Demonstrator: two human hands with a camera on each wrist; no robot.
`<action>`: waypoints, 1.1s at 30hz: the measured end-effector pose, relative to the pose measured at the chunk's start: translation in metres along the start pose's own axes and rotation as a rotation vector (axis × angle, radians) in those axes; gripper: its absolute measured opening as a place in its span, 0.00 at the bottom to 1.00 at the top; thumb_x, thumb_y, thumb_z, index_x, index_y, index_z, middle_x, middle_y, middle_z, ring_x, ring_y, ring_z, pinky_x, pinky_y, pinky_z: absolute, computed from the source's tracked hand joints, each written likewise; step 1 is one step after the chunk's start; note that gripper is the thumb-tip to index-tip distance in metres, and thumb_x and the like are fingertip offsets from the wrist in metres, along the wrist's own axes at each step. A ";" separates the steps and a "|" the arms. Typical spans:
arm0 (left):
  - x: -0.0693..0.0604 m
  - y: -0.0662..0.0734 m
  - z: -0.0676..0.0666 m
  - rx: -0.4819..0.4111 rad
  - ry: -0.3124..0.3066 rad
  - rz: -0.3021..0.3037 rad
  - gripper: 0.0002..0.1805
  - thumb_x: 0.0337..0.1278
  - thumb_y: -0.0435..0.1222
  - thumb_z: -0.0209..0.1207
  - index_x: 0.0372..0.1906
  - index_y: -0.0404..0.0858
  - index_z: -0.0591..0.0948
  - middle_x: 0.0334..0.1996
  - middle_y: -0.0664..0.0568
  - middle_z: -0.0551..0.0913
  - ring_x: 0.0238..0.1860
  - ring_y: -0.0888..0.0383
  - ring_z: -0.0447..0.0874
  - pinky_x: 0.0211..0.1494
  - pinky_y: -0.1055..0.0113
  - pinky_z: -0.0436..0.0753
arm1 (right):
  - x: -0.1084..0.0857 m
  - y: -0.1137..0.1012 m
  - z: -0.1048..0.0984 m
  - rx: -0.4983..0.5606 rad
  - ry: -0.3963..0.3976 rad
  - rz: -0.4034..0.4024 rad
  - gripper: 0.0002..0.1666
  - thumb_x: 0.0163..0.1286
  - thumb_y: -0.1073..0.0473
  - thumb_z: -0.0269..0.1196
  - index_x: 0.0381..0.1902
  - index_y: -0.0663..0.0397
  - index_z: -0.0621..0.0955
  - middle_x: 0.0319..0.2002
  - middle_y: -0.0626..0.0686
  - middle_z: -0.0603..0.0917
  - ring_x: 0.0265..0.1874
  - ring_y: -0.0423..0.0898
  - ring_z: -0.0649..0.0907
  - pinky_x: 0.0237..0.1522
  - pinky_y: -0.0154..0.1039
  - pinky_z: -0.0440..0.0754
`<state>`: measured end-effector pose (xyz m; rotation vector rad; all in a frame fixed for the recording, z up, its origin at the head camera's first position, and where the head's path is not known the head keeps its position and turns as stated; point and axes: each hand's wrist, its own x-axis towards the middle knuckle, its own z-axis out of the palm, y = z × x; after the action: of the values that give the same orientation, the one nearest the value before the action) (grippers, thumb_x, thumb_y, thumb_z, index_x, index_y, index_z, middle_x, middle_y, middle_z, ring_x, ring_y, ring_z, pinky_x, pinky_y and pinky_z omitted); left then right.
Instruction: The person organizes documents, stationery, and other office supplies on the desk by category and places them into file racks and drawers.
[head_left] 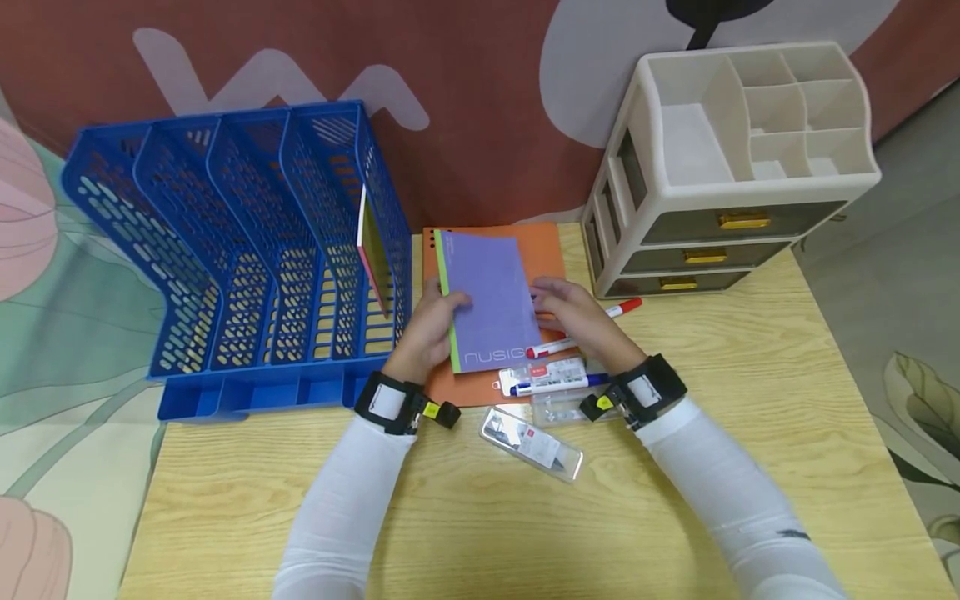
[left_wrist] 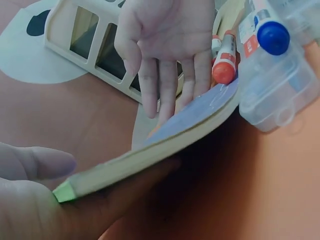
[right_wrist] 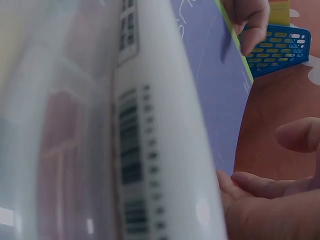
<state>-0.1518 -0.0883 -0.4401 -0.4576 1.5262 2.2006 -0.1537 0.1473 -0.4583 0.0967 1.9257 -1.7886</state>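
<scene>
A purple notebook (head_left: 491, 292) with a lime-green spine is held above an orange notebook (head_left: 551, 254). My left hand (head_left: 429, 332) grips its spine side, thumb on the cover and fingers underneath, as the left wrist view shows. At the opposite edge is my right hand (head_left: 576, 315), its fingers extended and loosely bent against or just beside the notebook. Red-capped markers (head_left: 551, 346) and a blue marker (head_left: 555, 385) lie below the right hand, on and near clear plastic packs (head_left: 558, 408). The right wrist view is largely blocked by a blurred white marker barrel (right_wrist: 160, 150).
A blue file rack (head_left: 255, 379) stands at the left, a thin book (head_left: 373, 258) upright in its rightmost slot. At the back right is a white drawer organiser (head_left: 652, 187) with open top compartments. A clear case (head_left: 531, 443) lies on the wooden table (head_left: 480, 533) in front.
</scene>
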 end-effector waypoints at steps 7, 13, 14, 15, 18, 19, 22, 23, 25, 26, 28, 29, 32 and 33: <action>-0.005 -0.001 -0.004 -0.020 -0.074 0.025 0.35 0.77 0.26 0.45 0.80 0.57 0.59 0.72 0.40 0.72 0.70 0.41 0.75 0.72 0.45 0.75 | -0.002 -0.001 0.003 0.014 0.022 -0.035 0.34 0.80 0.64 0.51 0.79 0.65 0.59 0.75 0.65 0.67 0.72 0.60 0.73 0.69 0.51 0.77; -0.019 0.006 -0.001 0.078 -0.085 0.109 0.35 0.78 0.27 0.44 0.80 0.59 0.61 0.71 0.41 0.74 0.68 0.41 0.76 0.70 0.45 0.76 | -0.002 -0.002 0.009 -0.030 0.039 -0.026 0.33 0.80 0.62 0.56 0.78 0.66 0.62 0.72 0.66 0.71 0.69 0.59 0.75 0.68 0.50 0.78; -0.023 0.008 0.000 0.102 -0.084 0.118 0.34 0.78 0.28 0.44 0.80 0.58 0.62 0.70 0.41 0.75 0.68 0.41 0.77 0.69 0.44 0.77 | -0.002 -0.003 0.010 -0.048 0.039 -0.018 0.32 0.80 0.61 0.56 0.77 0.65 0.64 0.71 0.65 0.72 0.69 0.58 0.75 0.69 0.50 0.77; -0.027 0.009 0.001 0.124 -0.084 0.129 0.33 0.78 0.28 0.45 0.80 0.57 0.62 0.69 0.40 0.75 0.67 0.40 0.78 0.68 0.44 0.78 | -0.003 -0.003 0.011 -0.067 0.037 -0.015 0.32 0.80 0.60 0.57 0.76 0.65 0.66 0.70 0.65 0.73 0.69 0.58 0.76 0.70 0.51 0.77; -0.037 0.012 0.003 0.166 -0.077 0.151 0.31 0.78 0.29 0.45 0.79 0.54 0.64 0.68 0.40 0.77 0.66 0.40 0.79 0.67 0.45 0.80 | -0.004 -0.003 0.013 -0.108 0.028 -0.022 0.27 0.80 0.60 0.58 0.71 0.65 0.71 0.67 0.66 0.76 0.67 0.59 0.77 0.68 0.53 0.79; -0.040 0.013 0.004 0.171 -0.075 0.154 0.30 0.78 0.29 0.46 0.79 0.52 0.65 0.68 0.40 0.77 0.67 0.40 0.79 0.67 0.45 0.80 | -0.004 -0.004 0.015 -0.107 0.024 -0.029 0.25 0.80 0.60 0.57 0.69 0.65 0.71 0.66 0.66 0.77 0.66 0.60 0.78 0.66 0.53 0.80; -0.049 0.016 0.003 0.190 -0.083 0.170 0.29 0.78 0.30 0.47 0.78 0.49 0.65 0.69 0.41 0.77 0.67 0.41 0.79 0.67 0.45 0.80 | -0.007 -0.007 0.018 -0.093 0.004 -0.068 0.20 0.80 0.63 0.56 0.64 0.65 0.70 0.62 0.68 0.79 0.63 0.62 0.81 0.60 0.52 0.84; -0.052 0.018 0.002 0.199 -0.088 0.175 0.29 0.78 0.30 0.47 0.78 0.48 0.66 0.69 0.40 0.77 0.68 0.41 0.79 0.67 0.45 0.80 | -0.009 -0.008 0.019 -0.089 0.001 -0.078 0.19 0.80 0.64 0.56 0.63 0.64 0.70 0.61 0.67 0.80 0.61 0.62 0.82 0.58 0.51 0.86; -0.057 0.020 0.001 0.220 -0.106 0.187 0.29 0.77 0.29 0.47 0.78 0.45 0.65 0.70 0.40 0.76 0.68 0.40 0.78 0.67 0.45 0.80 | -0.012 -0.011 0.020 -0.102 0.000 -0.103 0.16 0.79 0.64 0.57 0.61 0.63 0.71 0.58 0.67 0.82 0.58 0.62 0.85 0.53 0.49 0.88; -0.061 0.022 0.001 0.234 -0.116 0.192 0.29 0.77 0.29 0.47 0.78 0.45 0.65 0.70 0.39 0.76 0.68 0.40 0.78 0.66 0.45 0.81 | -0.014 -0.013 0.020 -0.115 0.002 -0.120 0.16 0.79 0.64 0.57 0.60 0.62 0.71 0.57 0.66 0.83 0.56 0.61 0.85 0.52 0.49 0.89; -0.067 0.025 0.000 0.271 -0.135 0.204 0.28 0.77 0.29 0.47 0.78 0.42 0.66 0.69 0.37 0.76 0.67 0.38 0.79 0.64 0.44 0.82 | -0.018 -0.015 0.021 -0.154 0.014 -0.164 0.14 0.79 0.64 0.58 0.58 0.61 0.72 0.54 0.65 0.85 0.53 0.59 0.87 0.49 0.46 0.90; -0.070 0.027 0.000 0.296 -0.146 0.214 0.28 0.77 0.29 0.47 0.78 0.41 0.65 0.70 0.37 0.76 0.67 0.37 0.79 0.64 0.44 0.82 | -0.019 -0.016 0.021 -0.169 0.019 -0.190 0.14 0.78 0.64 0.58 0.58 0.61 0.73 0.53 0.64 0.85 0.52 0.58 0.87 0.48 0.45 0.90; -0.079 0.032 -0.001 0.369 -0.182 0.252 0.28 0.78 0.29 0.47 0.78 0.40 0.64 0.71 0.37 0.75 0.67 0.36 0.79 0.62 0.43 0.82 | -0.024 -0.018 0.023 -0.210 0.034 -0.287 0.14 0.77 0.66 0.60 0.57 0.62 0.74 0.52 0.64 0.85 0.51 0.56 0.87 0.48 0.42 0.89; -0.081 0.033 -0.001 0.390 -0.191 0.266 0.28 0.78 0.29 0.47 0.79 0.41 0.64 0.71 0.37 0.75 0.67 0.36 0.79 0.62 0.42 0.83 | -0.026 -0.019 0.023 -0.228 0.042 -0.321 0.15 0.76 0.66 0.60 0.57 0.63 0.74 0.52 0.64 0.86 0.51 0.56 0.87 0.48 0.41 0.89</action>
<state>-0.0991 -0.1117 -0.3736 0.0803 1.9348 1.9844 -0.1313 0.1298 -0.4306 -0.2691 2.2628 -1.7541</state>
